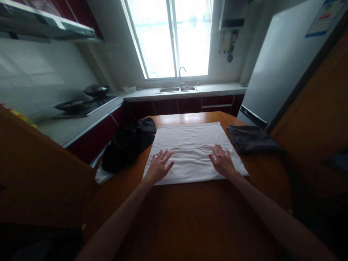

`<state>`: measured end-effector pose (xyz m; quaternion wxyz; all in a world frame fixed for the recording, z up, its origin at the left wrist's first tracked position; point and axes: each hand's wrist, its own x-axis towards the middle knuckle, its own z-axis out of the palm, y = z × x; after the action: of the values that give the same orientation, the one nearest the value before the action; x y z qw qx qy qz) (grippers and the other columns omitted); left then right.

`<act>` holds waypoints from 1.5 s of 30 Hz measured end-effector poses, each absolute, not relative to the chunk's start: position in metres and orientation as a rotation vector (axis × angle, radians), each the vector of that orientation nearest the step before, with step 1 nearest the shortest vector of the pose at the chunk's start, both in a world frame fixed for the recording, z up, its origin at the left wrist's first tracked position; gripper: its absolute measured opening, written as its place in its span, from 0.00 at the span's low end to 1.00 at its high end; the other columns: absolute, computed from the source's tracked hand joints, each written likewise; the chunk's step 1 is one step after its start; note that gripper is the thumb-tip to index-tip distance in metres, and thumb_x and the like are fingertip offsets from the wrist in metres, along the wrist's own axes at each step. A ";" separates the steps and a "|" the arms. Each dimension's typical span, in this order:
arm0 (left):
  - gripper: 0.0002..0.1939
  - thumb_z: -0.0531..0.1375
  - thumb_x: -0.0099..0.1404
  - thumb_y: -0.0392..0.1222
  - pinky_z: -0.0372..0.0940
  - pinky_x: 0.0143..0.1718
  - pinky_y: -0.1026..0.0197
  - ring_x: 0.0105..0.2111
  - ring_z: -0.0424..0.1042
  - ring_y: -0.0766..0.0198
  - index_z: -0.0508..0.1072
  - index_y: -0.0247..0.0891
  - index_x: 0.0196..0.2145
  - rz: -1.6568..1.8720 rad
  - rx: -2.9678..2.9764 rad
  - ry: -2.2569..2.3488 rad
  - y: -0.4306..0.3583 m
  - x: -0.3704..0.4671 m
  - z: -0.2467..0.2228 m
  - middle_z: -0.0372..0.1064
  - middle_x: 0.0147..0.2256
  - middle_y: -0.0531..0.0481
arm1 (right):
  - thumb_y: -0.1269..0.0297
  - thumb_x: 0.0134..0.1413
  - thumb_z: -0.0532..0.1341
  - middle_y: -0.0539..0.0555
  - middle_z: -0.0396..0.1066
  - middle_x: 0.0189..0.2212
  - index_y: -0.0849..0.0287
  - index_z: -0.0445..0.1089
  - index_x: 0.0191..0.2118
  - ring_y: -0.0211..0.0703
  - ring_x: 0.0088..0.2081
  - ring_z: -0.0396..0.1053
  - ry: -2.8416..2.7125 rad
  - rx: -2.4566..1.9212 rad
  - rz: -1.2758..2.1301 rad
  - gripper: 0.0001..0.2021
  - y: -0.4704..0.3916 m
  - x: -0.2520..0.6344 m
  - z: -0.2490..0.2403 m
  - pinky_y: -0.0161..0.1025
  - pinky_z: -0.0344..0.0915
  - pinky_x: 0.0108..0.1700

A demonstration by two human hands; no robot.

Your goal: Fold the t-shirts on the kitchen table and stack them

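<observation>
A white folded cloth garment (pixel 190 166) lies spread in a broad rectangle on the wooden table (pixel 187 206). Across its middle runs a folded edge with small wrinkles. My left hand (pixel 160 166) rests flat on the left part of the cloth, fingers spread. On the right part lies my right hand (pixel 221 160), palm down, its fingers also apart. Neither hand grips anything. Whether the white cloth is a shirt I cannot tell.
Black crumpled clothing (pixel 126 145) sits at the table's left edge, and a folded dark grey cloth (pixel 251 139) at the right. Beyond are a counter with a sink (pixel 168 90), a stove with a pan (pixel 96 90), and a refrigerator (pixel 280 61) at right.
</observation>
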<state>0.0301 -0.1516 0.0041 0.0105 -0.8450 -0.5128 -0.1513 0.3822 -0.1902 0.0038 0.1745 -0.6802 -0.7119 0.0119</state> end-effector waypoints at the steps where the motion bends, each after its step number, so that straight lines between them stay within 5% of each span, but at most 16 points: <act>1: 0.30 0.49 0.74 0.57 0.47 0.66 0.33 0.70 0.48 0.40 0.60 0.45 0.68 -0.473 -2.624 -1.613 -0.155 0.019 0.001 0.52 0.69 0.41 | 0.53 0.70 0.45 0.63 0.48 0.71 0.59 0.54 0.71 0.57 0.71 0.44 -2.010 -1.958 0.007 0.29 -0.195 0.393 0.000 0.63 0.39 0.68; 11: 0.28 0.51 0.74 0.53 0.50 0.67 0.38 0.69 0.49 0.44 0.63 0.43 0.67 -0.551 -2.752 -1.537 -0.190 -0.019 -0.001 0.55 0.68 0.41 | 0.55 0.70 0.46 0.65 0.54 0.69 0.64 0.61 0.66 0.55 0.70 0.49 -2.010 -1.930 -0.057 0.27 -0.219 0.427 -0.019 0.60 0.45 0.68; 22: 0.16 0.56 0.72 0.44 0.69 0.55 0.54 0.51 0.72 0.55 0.75 0.46 0.54 -0.529 -2.875 -1.317 -0.243 -0.097 0.017 0.72 0.50 0.44 | 0.59 0.63 0.58 0.59 0.70 0.56 0.54 0.74 0.53 0.54 0.57 0.66 -2.270 -1.548 -0.112 0.16 -0.294 0.493 -0.015 0.51 0.59 0.62; 33: 0.19 0.52 0.68 0.27 0.70 0.52 0.53 0.48 0.73 0.56 0.76 0.40 0.50 -0.380 -2.762 -1.270 -0.237 -0.084 0.018 0.74 0.47 0.43 | 0.75 0.58 0.58 0.58 0.75 0.45 0.57 0.76 0.43 0.52 0.48 0.70 -2.339 -1.564 -0.395 0.12 -0.296 0.496 -0.005 0.48 0.62 0.55; 45: 0.13 0.55 0.65 0.30 0.69 0.45 0.55 0.40 0.73 0.57 0.77 0.40 0.41 -0.479 -2.650 -1.284 -0.284 -0.089 0.045 0.73 0.38 0.46 | 0.73 0.56 0.58 0.56 0.75 0.41 0.56 0.73 0.37 0.51 0.46 0.70 -2.256 -1.452 -0.161 0.08 -0.337 0.498 0.016 0.47 0.63 0.53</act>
<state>-0.0888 -0.2845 0.0447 0.0789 -0.8856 -0.4289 -0.1600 0.4982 -0.3372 0.0158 0.2249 -0.5263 -0.8179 -0.0583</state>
